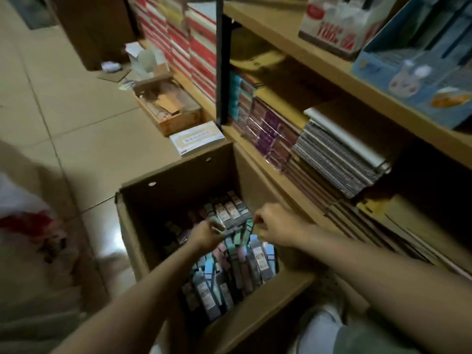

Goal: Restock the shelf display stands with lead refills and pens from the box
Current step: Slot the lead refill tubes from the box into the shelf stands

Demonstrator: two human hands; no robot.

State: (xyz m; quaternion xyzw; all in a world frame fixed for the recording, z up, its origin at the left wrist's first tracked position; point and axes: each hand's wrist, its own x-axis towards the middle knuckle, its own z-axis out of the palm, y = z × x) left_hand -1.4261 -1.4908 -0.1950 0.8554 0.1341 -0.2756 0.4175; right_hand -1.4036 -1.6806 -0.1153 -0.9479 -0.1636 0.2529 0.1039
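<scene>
here both arms reach down into the open cardboard box (178, 180) on the floor. the left hand (204, 237) has its fingers curled on a small pack (217, 226), the right hand (274, 226) pinches a teal pack (249, 227). more packs (229, 272) fill the box. behind stands the wooden shelf (319, 60) with notebooks (339, 159).

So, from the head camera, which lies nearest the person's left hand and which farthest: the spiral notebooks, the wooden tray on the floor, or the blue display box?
From the left hand:
1. Wooden tray, on the floor beyond the box.
2. Spiral notebooks, right, lower shelf.
3. Blue display box, upper right shelf.
</scene>
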